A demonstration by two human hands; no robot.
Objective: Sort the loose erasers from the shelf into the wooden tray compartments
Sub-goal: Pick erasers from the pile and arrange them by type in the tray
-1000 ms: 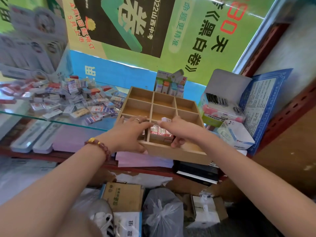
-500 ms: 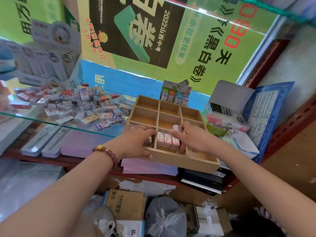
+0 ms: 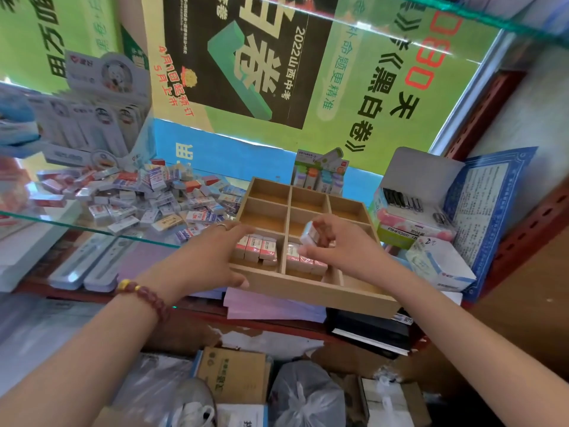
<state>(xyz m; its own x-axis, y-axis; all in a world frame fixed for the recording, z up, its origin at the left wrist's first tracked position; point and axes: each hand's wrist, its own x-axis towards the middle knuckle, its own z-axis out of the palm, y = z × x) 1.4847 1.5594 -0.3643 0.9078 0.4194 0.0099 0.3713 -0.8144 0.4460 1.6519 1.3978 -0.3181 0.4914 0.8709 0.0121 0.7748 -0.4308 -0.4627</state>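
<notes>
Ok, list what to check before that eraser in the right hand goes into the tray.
1. Grip: ok, the right hand pinches the eraser above the wooden tray.
2. Tray steadied: ok, the left hand rests on its near left corner.
3. Room in the near middle compartment: cannot tell, the right hand hides part of the row of erasers there.
4. Held eraser matches that row: cannot tell, label blurred.
5. Spare space: ok, the far compartments show bare wood.
6. Pile sorted: not ok, many loose erasers lie on the glass shelf.
</notes>
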